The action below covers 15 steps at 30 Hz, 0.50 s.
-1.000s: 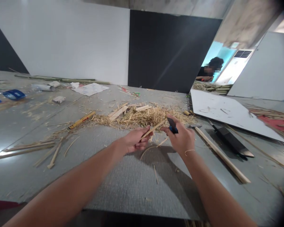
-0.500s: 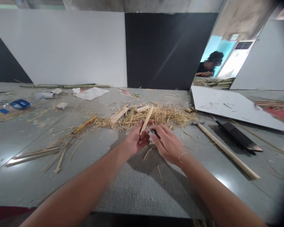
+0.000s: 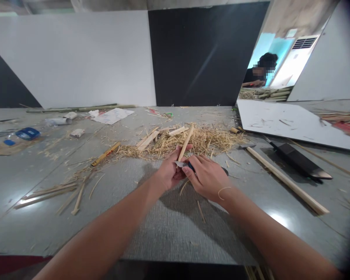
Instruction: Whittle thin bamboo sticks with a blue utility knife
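My left hand (image 3: 170,169) is closed round the lower part of a pale bamboo strip (image 3: 187,142), which slants up and away from me. In my right hand (image 3: 208,175) is a knife (image 3: 180,164) with a short blade and dark handle, mostly covered by my fingers. The blade lies across the strip's lower end, close to my left fingers. Both hands are just above the grey table, in front of a heap of bamboo shavings (image 3: 218,140). A thin curled shaving (image 3: 221,193) rests on my right wrist.
Split bamboo pieces (image 3: 148,140) lie on the heap, loose strips (image 3: 46,195) at left. A yellow-brown stick (image 3: 106,153), plastic bottle (image 3: 27,134) and paper (image 3: 113,115) lie further back. At right are a long-handled tool (image 3: 288,181) and dark sheath-like object (image 3: 300,160). Another person (image 3: 262,72) sits beyond the panels.
My right hand has brought the knife blade across the lower end of the bamboo strip, where it was beside it before. The strip stands slightly more upright. The view has shifted a little.
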{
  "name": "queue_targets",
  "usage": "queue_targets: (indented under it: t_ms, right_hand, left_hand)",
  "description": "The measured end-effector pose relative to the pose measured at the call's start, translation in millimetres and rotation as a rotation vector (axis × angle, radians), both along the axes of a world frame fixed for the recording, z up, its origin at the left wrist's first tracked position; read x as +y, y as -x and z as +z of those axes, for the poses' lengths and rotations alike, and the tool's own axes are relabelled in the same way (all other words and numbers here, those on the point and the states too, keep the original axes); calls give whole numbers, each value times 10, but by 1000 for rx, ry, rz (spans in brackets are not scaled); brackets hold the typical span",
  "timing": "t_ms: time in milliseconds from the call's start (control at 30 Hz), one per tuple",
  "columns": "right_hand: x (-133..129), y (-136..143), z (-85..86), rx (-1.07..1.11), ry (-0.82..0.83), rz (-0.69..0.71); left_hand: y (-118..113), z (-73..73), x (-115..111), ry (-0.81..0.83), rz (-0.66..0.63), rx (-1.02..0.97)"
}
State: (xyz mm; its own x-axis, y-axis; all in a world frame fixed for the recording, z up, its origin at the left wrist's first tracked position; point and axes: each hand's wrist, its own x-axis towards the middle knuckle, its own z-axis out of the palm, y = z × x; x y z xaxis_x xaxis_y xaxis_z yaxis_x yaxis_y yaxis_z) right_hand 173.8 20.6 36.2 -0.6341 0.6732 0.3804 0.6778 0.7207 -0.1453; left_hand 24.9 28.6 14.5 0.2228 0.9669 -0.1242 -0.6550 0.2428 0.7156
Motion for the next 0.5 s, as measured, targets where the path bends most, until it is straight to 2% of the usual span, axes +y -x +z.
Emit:
queue_targets:
  t_ms: [200,500]
  right_hand:
    - [5,-1,12,-9,15,2]
    - [-18,-6,47,-52,-14,-102]
  left_hand:
    - [-18,31,-31,27,19,42]
    - [-93,157,-81,56,97,60]
